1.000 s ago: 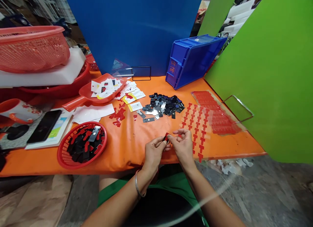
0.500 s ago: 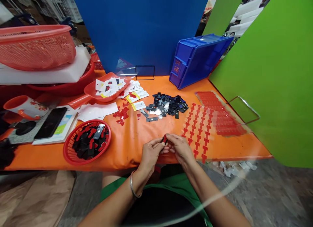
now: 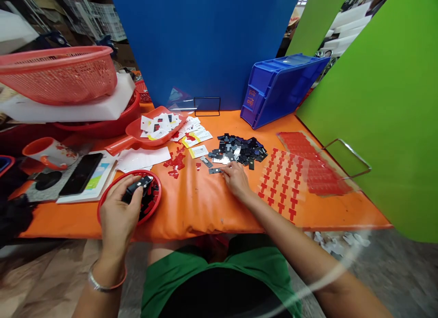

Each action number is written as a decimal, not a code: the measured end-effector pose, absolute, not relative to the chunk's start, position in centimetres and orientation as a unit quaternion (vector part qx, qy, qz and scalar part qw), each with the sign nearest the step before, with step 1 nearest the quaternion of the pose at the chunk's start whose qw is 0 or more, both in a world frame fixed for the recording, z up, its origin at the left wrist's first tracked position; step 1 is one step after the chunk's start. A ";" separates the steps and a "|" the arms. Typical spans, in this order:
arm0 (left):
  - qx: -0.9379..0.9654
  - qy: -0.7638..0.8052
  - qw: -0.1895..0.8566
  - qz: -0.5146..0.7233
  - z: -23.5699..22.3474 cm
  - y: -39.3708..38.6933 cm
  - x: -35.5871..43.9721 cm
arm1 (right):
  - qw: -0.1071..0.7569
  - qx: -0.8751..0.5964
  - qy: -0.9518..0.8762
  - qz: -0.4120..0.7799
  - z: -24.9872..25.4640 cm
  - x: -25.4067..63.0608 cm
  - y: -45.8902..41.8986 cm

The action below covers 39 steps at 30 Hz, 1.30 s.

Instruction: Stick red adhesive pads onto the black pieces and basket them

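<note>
My left hand (image 3: 119,211) is over the red basket (image 3: 158,204) at the left, with thumb and fingers curled around a black flat piece (image 3: 132,188). Black and red pieces lie in the basket below it, partly hidden by the hand. At the front of a pile of black rectangular pieces (image 3: 244,149), my right hand (image 3: 236,179) pinches the end of a small black strip (image 3: 214,170) with a pale dot, lying on the orange tabletop. To the right of this hand lies a clear sheet with rows of red T-shaped stickers (image 3: 282,179).
Loose red scraps (image 3: 175,160) lie left of the pile, beside an orange scoop (image 3: 132,135) of white cards. A phone (image 3: 82,174) and a mug (image 3: 51,153) stand far left. A blue crate (image 3: 253,96) leans at the back; a green panel (image 3: 383,126) bounds the right.
My hands have parted from the front middle, where they held a black piece with red on it. The left moved to the basket; the right reached forward to a black strip by the pile.
</note>
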State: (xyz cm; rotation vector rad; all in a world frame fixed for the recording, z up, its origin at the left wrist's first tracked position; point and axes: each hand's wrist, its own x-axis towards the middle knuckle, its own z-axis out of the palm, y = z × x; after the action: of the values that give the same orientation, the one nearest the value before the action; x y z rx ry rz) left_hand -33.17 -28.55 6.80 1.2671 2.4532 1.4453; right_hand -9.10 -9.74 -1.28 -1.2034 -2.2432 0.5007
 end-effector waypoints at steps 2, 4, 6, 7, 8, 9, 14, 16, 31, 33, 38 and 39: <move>0.415 0.785 -0.030 0.459 6.9 -28.8 -32.9 | 0.232 -0.449 -0.849 0.155 -1.2 -9.8 -9.1; 0.418 0.770 0.004 0.482 6.7 -28.7 -31.5 | 0.199 -0.451 -0.859 0.139 -1.1 -10.1 -8.6; 0.402 0.740 0.115 0.527 6.2 -28.0 -29.4 | 0.184 -0.457 -0.860 0.135 -0.9 -10.2 -8.3; 0.384 0.717 0.191 0.551 5.9 -27.5 -28.2 | 0.182 -0.461 -0.857 0.141 -0.8 -10.2 -8.2; 0.356 0.687 0.274 0.572 5.4 -27.0 -27.0 | 0.182 -0.465 -0.852 0.154 -0.8 -10.1 -8.4; 0.320 0.652 0.359 0.586 5.0 -26.5 -25.8 | 0.185 -0.468 -0.847 0.172 -0.8 -9.9 -8.6; 0.107 0.507 0.617 0.592 2.5 -24.2 -21.1 | 0.271 -0.437 -0.830 0.217 -0.6 -8.9 -13.4; 0.082 0.475 0.644 0.594 1.9 -23.7 -19.9 | 0.287 -0.409 -0.844 0.194 -0.2 -8.3 -16.2; 0.120 0.513 0.688 0.499 1.0 -21.8 -15.8 | 0.257 -0.598 -0.722 0.234 -0.6 5.4 -17.6; 0.127 0.513 0.690 0.495 0.9 -21.5 -15.1 | 0.228 -0.609 -0.724 0.229 -1.0 5.9 -17.6; 0.160 0.531 0.684 0.474 1.2 -20.4 -13.5 | 0.181 -0.623 -0.725 0.229 -1.2 5.6 -17.4; 0.167 0.532 0.684 0.470 1.3 -20.2 -13.1 | 0.166 -0.627 -0.726 0.229 -1.0 5.6 -17.2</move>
State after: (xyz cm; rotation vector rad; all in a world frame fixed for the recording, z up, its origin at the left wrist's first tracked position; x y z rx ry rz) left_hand -13.12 -20.20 1.32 0.3738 1.1928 1.0522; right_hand 5.57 -17.19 -0.98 -1.7857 -2.0669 0.6524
